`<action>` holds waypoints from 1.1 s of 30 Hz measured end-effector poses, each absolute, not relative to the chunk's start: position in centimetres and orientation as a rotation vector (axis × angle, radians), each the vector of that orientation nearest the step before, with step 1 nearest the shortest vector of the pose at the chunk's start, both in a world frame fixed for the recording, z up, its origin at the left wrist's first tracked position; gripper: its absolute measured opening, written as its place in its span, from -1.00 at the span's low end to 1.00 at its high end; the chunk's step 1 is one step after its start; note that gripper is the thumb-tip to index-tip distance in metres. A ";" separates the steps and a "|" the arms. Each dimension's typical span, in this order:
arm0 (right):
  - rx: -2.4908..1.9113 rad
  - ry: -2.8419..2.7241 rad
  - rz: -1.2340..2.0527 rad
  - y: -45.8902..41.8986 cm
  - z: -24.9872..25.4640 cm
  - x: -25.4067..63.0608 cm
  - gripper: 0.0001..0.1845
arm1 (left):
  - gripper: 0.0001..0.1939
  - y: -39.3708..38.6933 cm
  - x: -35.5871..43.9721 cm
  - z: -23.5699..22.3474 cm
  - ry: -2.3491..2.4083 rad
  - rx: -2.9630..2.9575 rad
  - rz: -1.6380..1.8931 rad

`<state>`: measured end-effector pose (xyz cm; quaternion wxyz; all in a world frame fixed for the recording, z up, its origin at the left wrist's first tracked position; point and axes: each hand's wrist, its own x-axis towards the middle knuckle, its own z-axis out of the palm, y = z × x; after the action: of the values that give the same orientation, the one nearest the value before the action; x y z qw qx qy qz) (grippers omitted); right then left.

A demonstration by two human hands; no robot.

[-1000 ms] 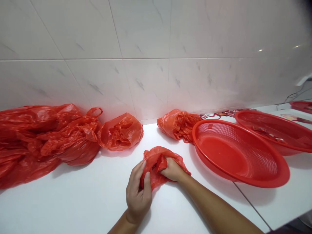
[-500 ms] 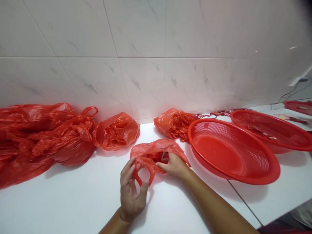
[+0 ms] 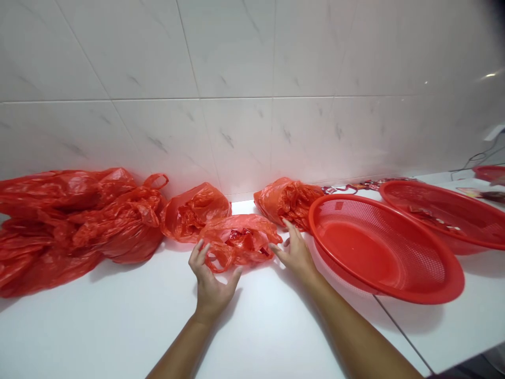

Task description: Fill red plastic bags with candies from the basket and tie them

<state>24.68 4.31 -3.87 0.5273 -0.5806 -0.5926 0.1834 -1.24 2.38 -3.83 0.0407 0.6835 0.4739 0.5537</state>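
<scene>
A thin red plastic bag (image 3: 240, 245) lies on the white table in front of me, its mouth partly open toward me. Crumpled dark red contents show inside, too unclear to name. At the bag's left side is my left hand (image 3: 213, 289), fingers spread, close to a handle loop. My right hand (image 3: 295, 253) is at the bag's right side with thumb and fingers apart, between the bag and the empty red colander (image 3: 359, 247). Neither hand grips anything.
Behind are two bundled red bags, one on the left (image 3: 195, 210) and one on the right (image 3: 288, 200). A large heap of red bags (image 3: 79, 226) fills the left side. A second colander (image 3: 437, 210) holds small items. A tiled wall (image 3: 236, 137) closes off the back.
The bag has moved away from me toward the wall. My right hand has come out of its mouth, and my left hand has moved off the handle loop.
</scene>
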 end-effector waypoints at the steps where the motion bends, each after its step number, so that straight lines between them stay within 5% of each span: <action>1: -1.344 -1.404 0.542 4.5 -4.1 24.7 -0.55 | -0.13 2.3 -1.2 -3.8 1.531 2.076 1.614; 3: -1.237 -1.367 0.669 4.9 -4.5 24.6 -0.75 | -0.45 2.2 -1.1 -4.0 1.652 2.009 1.473; 6: -1.128 -1.284 0.729 5.1 -4.5 24.6 -0.66 | -0.78 2.8 -1.5 -4.0 1.652 1.895 1.496; 12: -0.952 -1.090 0.812 6.2 -1.1 26.0 -0.57 | -0.73 6.2 -3.6 1.2 1.611 1.762 1.806; 20: -0.699 -1.070 0.754 5.3 12.0 26.6 -0.63 | -0.84 6.3 -1.7 14.0 1.053 1.329 2.280; 30: -0.878 -1.057 0.861 3.1 13.1 29.2 -0.91 | -0.52 6.1 -3.3 14.6 0.977 1.547 1.653; 33: -1.093 -1.119 0.836 2.5 13.3 30.6 -0.82 | -0.53 6.0 -3.9 15.0 1.044 1.598 1.487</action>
<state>30.56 2.53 13.30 0.6319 -0.4775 -0.4892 0.3652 -3.95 6.00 15.03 0.3532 0.6180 0.4036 0.5749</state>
